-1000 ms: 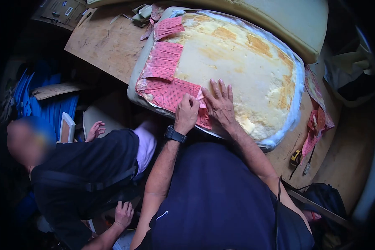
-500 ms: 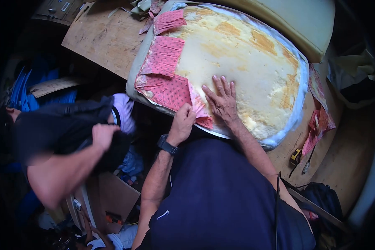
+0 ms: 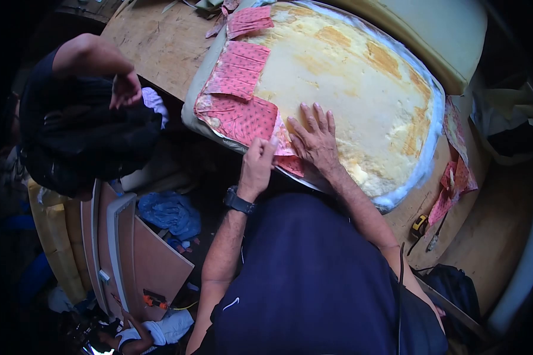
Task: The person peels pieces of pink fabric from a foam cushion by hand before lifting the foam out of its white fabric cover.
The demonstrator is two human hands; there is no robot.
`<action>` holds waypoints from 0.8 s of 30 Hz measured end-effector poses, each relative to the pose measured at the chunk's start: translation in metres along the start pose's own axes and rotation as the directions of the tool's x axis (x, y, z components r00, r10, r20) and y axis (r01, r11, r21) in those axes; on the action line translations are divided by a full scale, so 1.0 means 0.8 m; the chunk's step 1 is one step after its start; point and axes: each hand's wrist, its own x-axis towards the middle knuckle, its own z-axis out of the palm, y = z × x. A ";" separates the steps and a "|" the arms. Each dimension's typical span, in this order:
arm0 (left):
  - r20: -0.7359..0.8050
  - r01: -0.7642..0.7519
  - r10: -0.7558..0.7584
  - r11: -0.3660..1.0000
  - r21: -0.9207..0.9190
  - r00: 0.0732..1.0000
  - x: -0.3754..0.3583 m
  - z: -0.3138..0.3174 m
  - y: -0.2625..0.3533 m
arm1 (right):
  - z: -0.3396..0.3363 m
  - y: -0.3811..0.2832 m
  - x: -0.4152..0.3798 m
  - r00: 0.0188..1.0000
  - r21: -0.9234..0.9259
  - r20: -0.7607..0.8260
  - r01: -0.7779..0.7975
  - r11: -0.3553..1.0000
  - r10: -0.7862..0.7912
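A rounded cushion (image 3: 337, 77) of worn, yellowed foam lies on the workbench, edged with white padding. Pink patterned fabric strips (image 3: 243, 118) cover its left side, with one corner folded back to show a paler underside. My left hand (image 3: 257, 167) is closed at the near edge of this fabric, pinching its folded corner. Flat on the foam, just right of the fabric, rests my right hand (image 3: 318, 142) with its fingers spread.
A tape measure (image 3: 419, 226) and a torn pink fabric strip (image 3: 456, 180) lie on the bench (image 3: 154, 47) at right. Behind the cushion is a pale padded piece (image 3: 420, 29). A co-worker (image 3: 86, 118) stands at left; another person (image 3: 154, 332) is lower down beside panels (image 3: 160, 260).
My left hand has shifted slightly down and left along the fabric edge. My right hand stays on the foam. The co-worker at left has moved up and away, uncovering panels and a blue bag.
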 end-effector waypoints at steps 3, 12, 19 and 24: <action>0.104 0.041 -0.081 0.938 0.343 0.991 -0.032 0.026 0.034 | 0.006 0.004 -0.002 1.000 0.010 -0.006 0.014 1.000 -0.013; -0.153 -0.181 0.214 0.962 0.205 0.965 -0.019 0.018 0.014 | -0.054 0.027 -0.023 0.956 0.246 0.202 0.162 0.956 -0.214; 0.060 -0.468 0.533 0.676 0.569 0.844 -0.038 -0.001 -0.011 | -0.073 0.005 -0.014 0.938 0.266 0.080 0.305 0.914 -0.336; 0.082 -0.471 0.524 0.674 0.569 0.848 -0.048 0.001 0.019 | -0.062 0.010 0.012 0.935 0.430 0.054 0.295 0.853 -0.351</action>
